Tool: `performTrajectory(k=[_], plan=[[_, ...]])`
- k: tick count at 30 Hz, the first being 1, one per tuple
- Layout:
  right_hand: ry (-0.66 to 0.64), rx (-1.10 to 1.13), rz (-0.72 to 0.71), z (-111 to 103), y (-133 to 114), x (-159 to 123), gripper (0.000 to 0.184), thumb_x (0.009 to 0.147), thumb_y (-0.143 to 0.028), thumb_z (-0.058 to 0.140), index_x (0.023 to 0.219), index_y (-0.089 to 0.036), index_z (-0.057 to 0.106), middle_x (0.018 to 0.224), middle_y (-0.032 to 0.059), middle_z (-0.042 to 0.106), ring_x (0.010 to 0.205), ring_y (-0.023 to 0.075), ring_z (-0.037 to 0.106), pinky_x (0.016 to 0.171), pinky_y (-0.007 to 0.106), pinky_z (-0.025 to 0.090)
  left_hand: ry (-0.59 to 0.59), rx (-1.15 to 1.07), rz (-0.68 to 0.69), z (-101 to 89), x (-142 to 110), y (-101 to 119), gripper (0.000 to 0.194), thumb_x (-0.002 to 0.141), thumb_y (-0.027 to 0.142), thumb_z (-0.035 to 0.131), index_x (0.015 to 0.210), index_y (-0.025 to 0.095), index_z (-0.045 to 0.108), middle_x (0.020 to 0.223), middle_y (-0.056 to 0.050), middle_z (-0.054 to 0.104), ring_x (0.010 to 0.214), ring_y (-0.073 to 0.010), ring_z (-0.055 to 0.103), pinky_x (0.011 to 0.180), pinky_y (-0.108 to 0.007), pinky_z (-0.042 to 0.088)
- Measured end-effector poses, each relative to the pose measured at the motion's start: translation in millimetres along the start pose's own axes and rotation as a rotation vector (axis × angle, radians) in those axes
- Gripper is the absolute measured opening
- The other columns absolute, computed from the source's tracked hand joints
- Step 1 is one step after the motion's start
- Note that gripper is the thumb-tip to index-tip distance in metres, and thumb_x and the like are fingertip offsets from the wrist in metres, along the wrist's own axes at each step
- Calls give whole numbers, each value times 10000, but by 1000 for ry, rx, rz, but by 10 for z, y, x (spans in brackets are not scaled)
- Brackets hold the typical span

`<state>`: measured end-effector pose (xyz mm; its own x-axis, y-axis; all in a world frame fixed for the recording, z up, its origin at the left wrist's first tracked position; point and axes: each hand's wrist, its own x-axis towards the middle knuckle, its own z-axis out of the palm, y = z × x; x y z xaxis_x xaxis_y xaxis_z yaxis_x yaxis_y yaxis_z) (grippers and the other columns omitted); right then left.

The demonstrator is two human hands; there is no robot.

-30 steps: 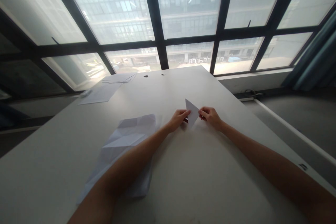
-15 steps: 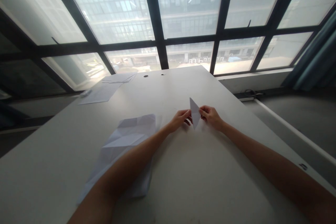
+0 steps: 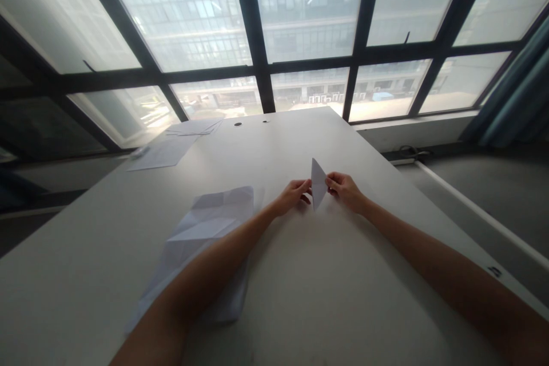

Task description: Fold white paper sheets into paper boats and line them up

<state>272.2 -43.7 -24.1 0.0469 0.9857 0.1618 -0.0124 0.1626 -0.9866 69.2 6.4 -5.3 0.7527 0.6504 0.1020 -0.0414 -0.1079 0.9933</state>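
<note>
A small piece of folded white paper (image 3: 318, 184), roughly triangular, stands upright between my two hands just above the tabletop. My left hand (image 3: 295, 193) pinches its left edge between thumb and fingers. On the other side, my right hand (image 3: 343, 190) grips the paper's right corner with thumb and forefinger. Beneath and beside my left forearm lies a creased white sheet (image 3: 210, 220), partly hidden by that arm.
The white table (image 3: 326, 286) reaches toward large dark-framed windows. Several flat paper sheets (image 3: 167, 151) lie at its far left. A round cable hole (image 3: 238, 124) sits near the far edge. A white rail (image 3: 480, 211) and blue curtain (image 3: 510, 97) are at the right.
The folded paper has turned slightly between my fingers, its lower tip shifting a little left and its top a little right. Both hands stay nearly in place.
</note>
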Motion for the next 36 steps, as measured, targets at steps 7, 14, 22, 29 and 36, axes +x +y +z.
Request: performTrajectory(k=[7,14,22,29,36], plan=[[14,-11,-6,25,-34,-15,439,728,-591,717,835,-172,647,651,-11,570,567,109,469,521,245,364,90,22,13,15,16,-20,666,833,711,549,959,84,734,876,-132,709,740,-173,645,584,-237,510],[75,-86,-24,52,-25,-5,439,729,-594,704,808,-168,636,594,-27,535,504,101,419,472,251,324,85,246,44,39,49,-88,506,857,582,593,837,97,733,717,-85,712,645,-149,661,569,-220,518],[220,-338,-206,76,40,-11,354,775,-451,687,998,-182,626,909,61,619,661,154,547,550,284,455,144,230,27,79,46,-57,358,844,428,646,748,88,702,623,-69,698,556,-132,654,546,-208,508],[147,-572,-359,204,-47,-117,132,890,-332,564,913,-205,592,929,51,563,727,157,563,605,281,483,224,197,-5,109,54,-84,337,823,418,678,702,104,669,620,-53,687,548,-139,661,538,-220,522],[57,-554,-311,232,-22,-136,285,849,-424,649,1000,-208,542,926,45,582,706,155,579,589,275,486,208,221,40,93,45,-127,289,805,377,681,719,103,654,638,-43,674,574,-148,661,540,-221,506]])
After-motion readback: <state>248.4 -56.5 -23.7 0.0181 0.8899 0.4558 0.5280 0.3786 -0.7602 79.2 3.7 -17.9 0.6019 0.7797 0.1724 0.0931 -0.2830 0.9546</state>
